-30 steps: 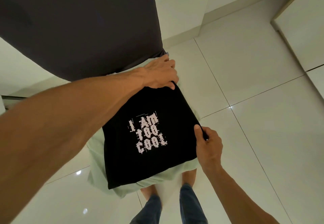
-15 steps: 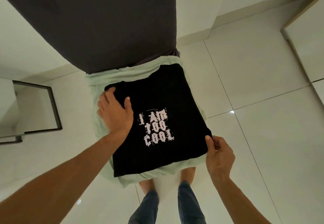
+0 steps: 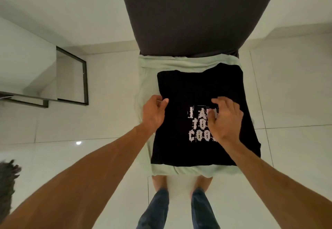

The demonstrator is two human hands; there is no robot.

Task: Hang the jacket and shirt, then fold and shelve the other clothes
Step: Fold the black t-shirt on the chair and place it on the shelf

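Black T-shirt (image 3: 188, 85) flat on the chair (image 3: 188, 22), mid-fold.

I see the T-shirt lying print up on a green garment (image 3: 147, 85) that covers the seat and pokes out at the seat's front, left and back edges. My left hand (image 3: 154, 115) pinches the T-shirt's left edge, thumb on top, I judge to lift that side over. My right hand (image 3: 226, 121) sits on the print with bent fingers, probably as an anchor; blur hides whether it grips cloth. The chair back closes off the far edge, while bare floor (image 3: 287, 175) lies open to the left, right and front.
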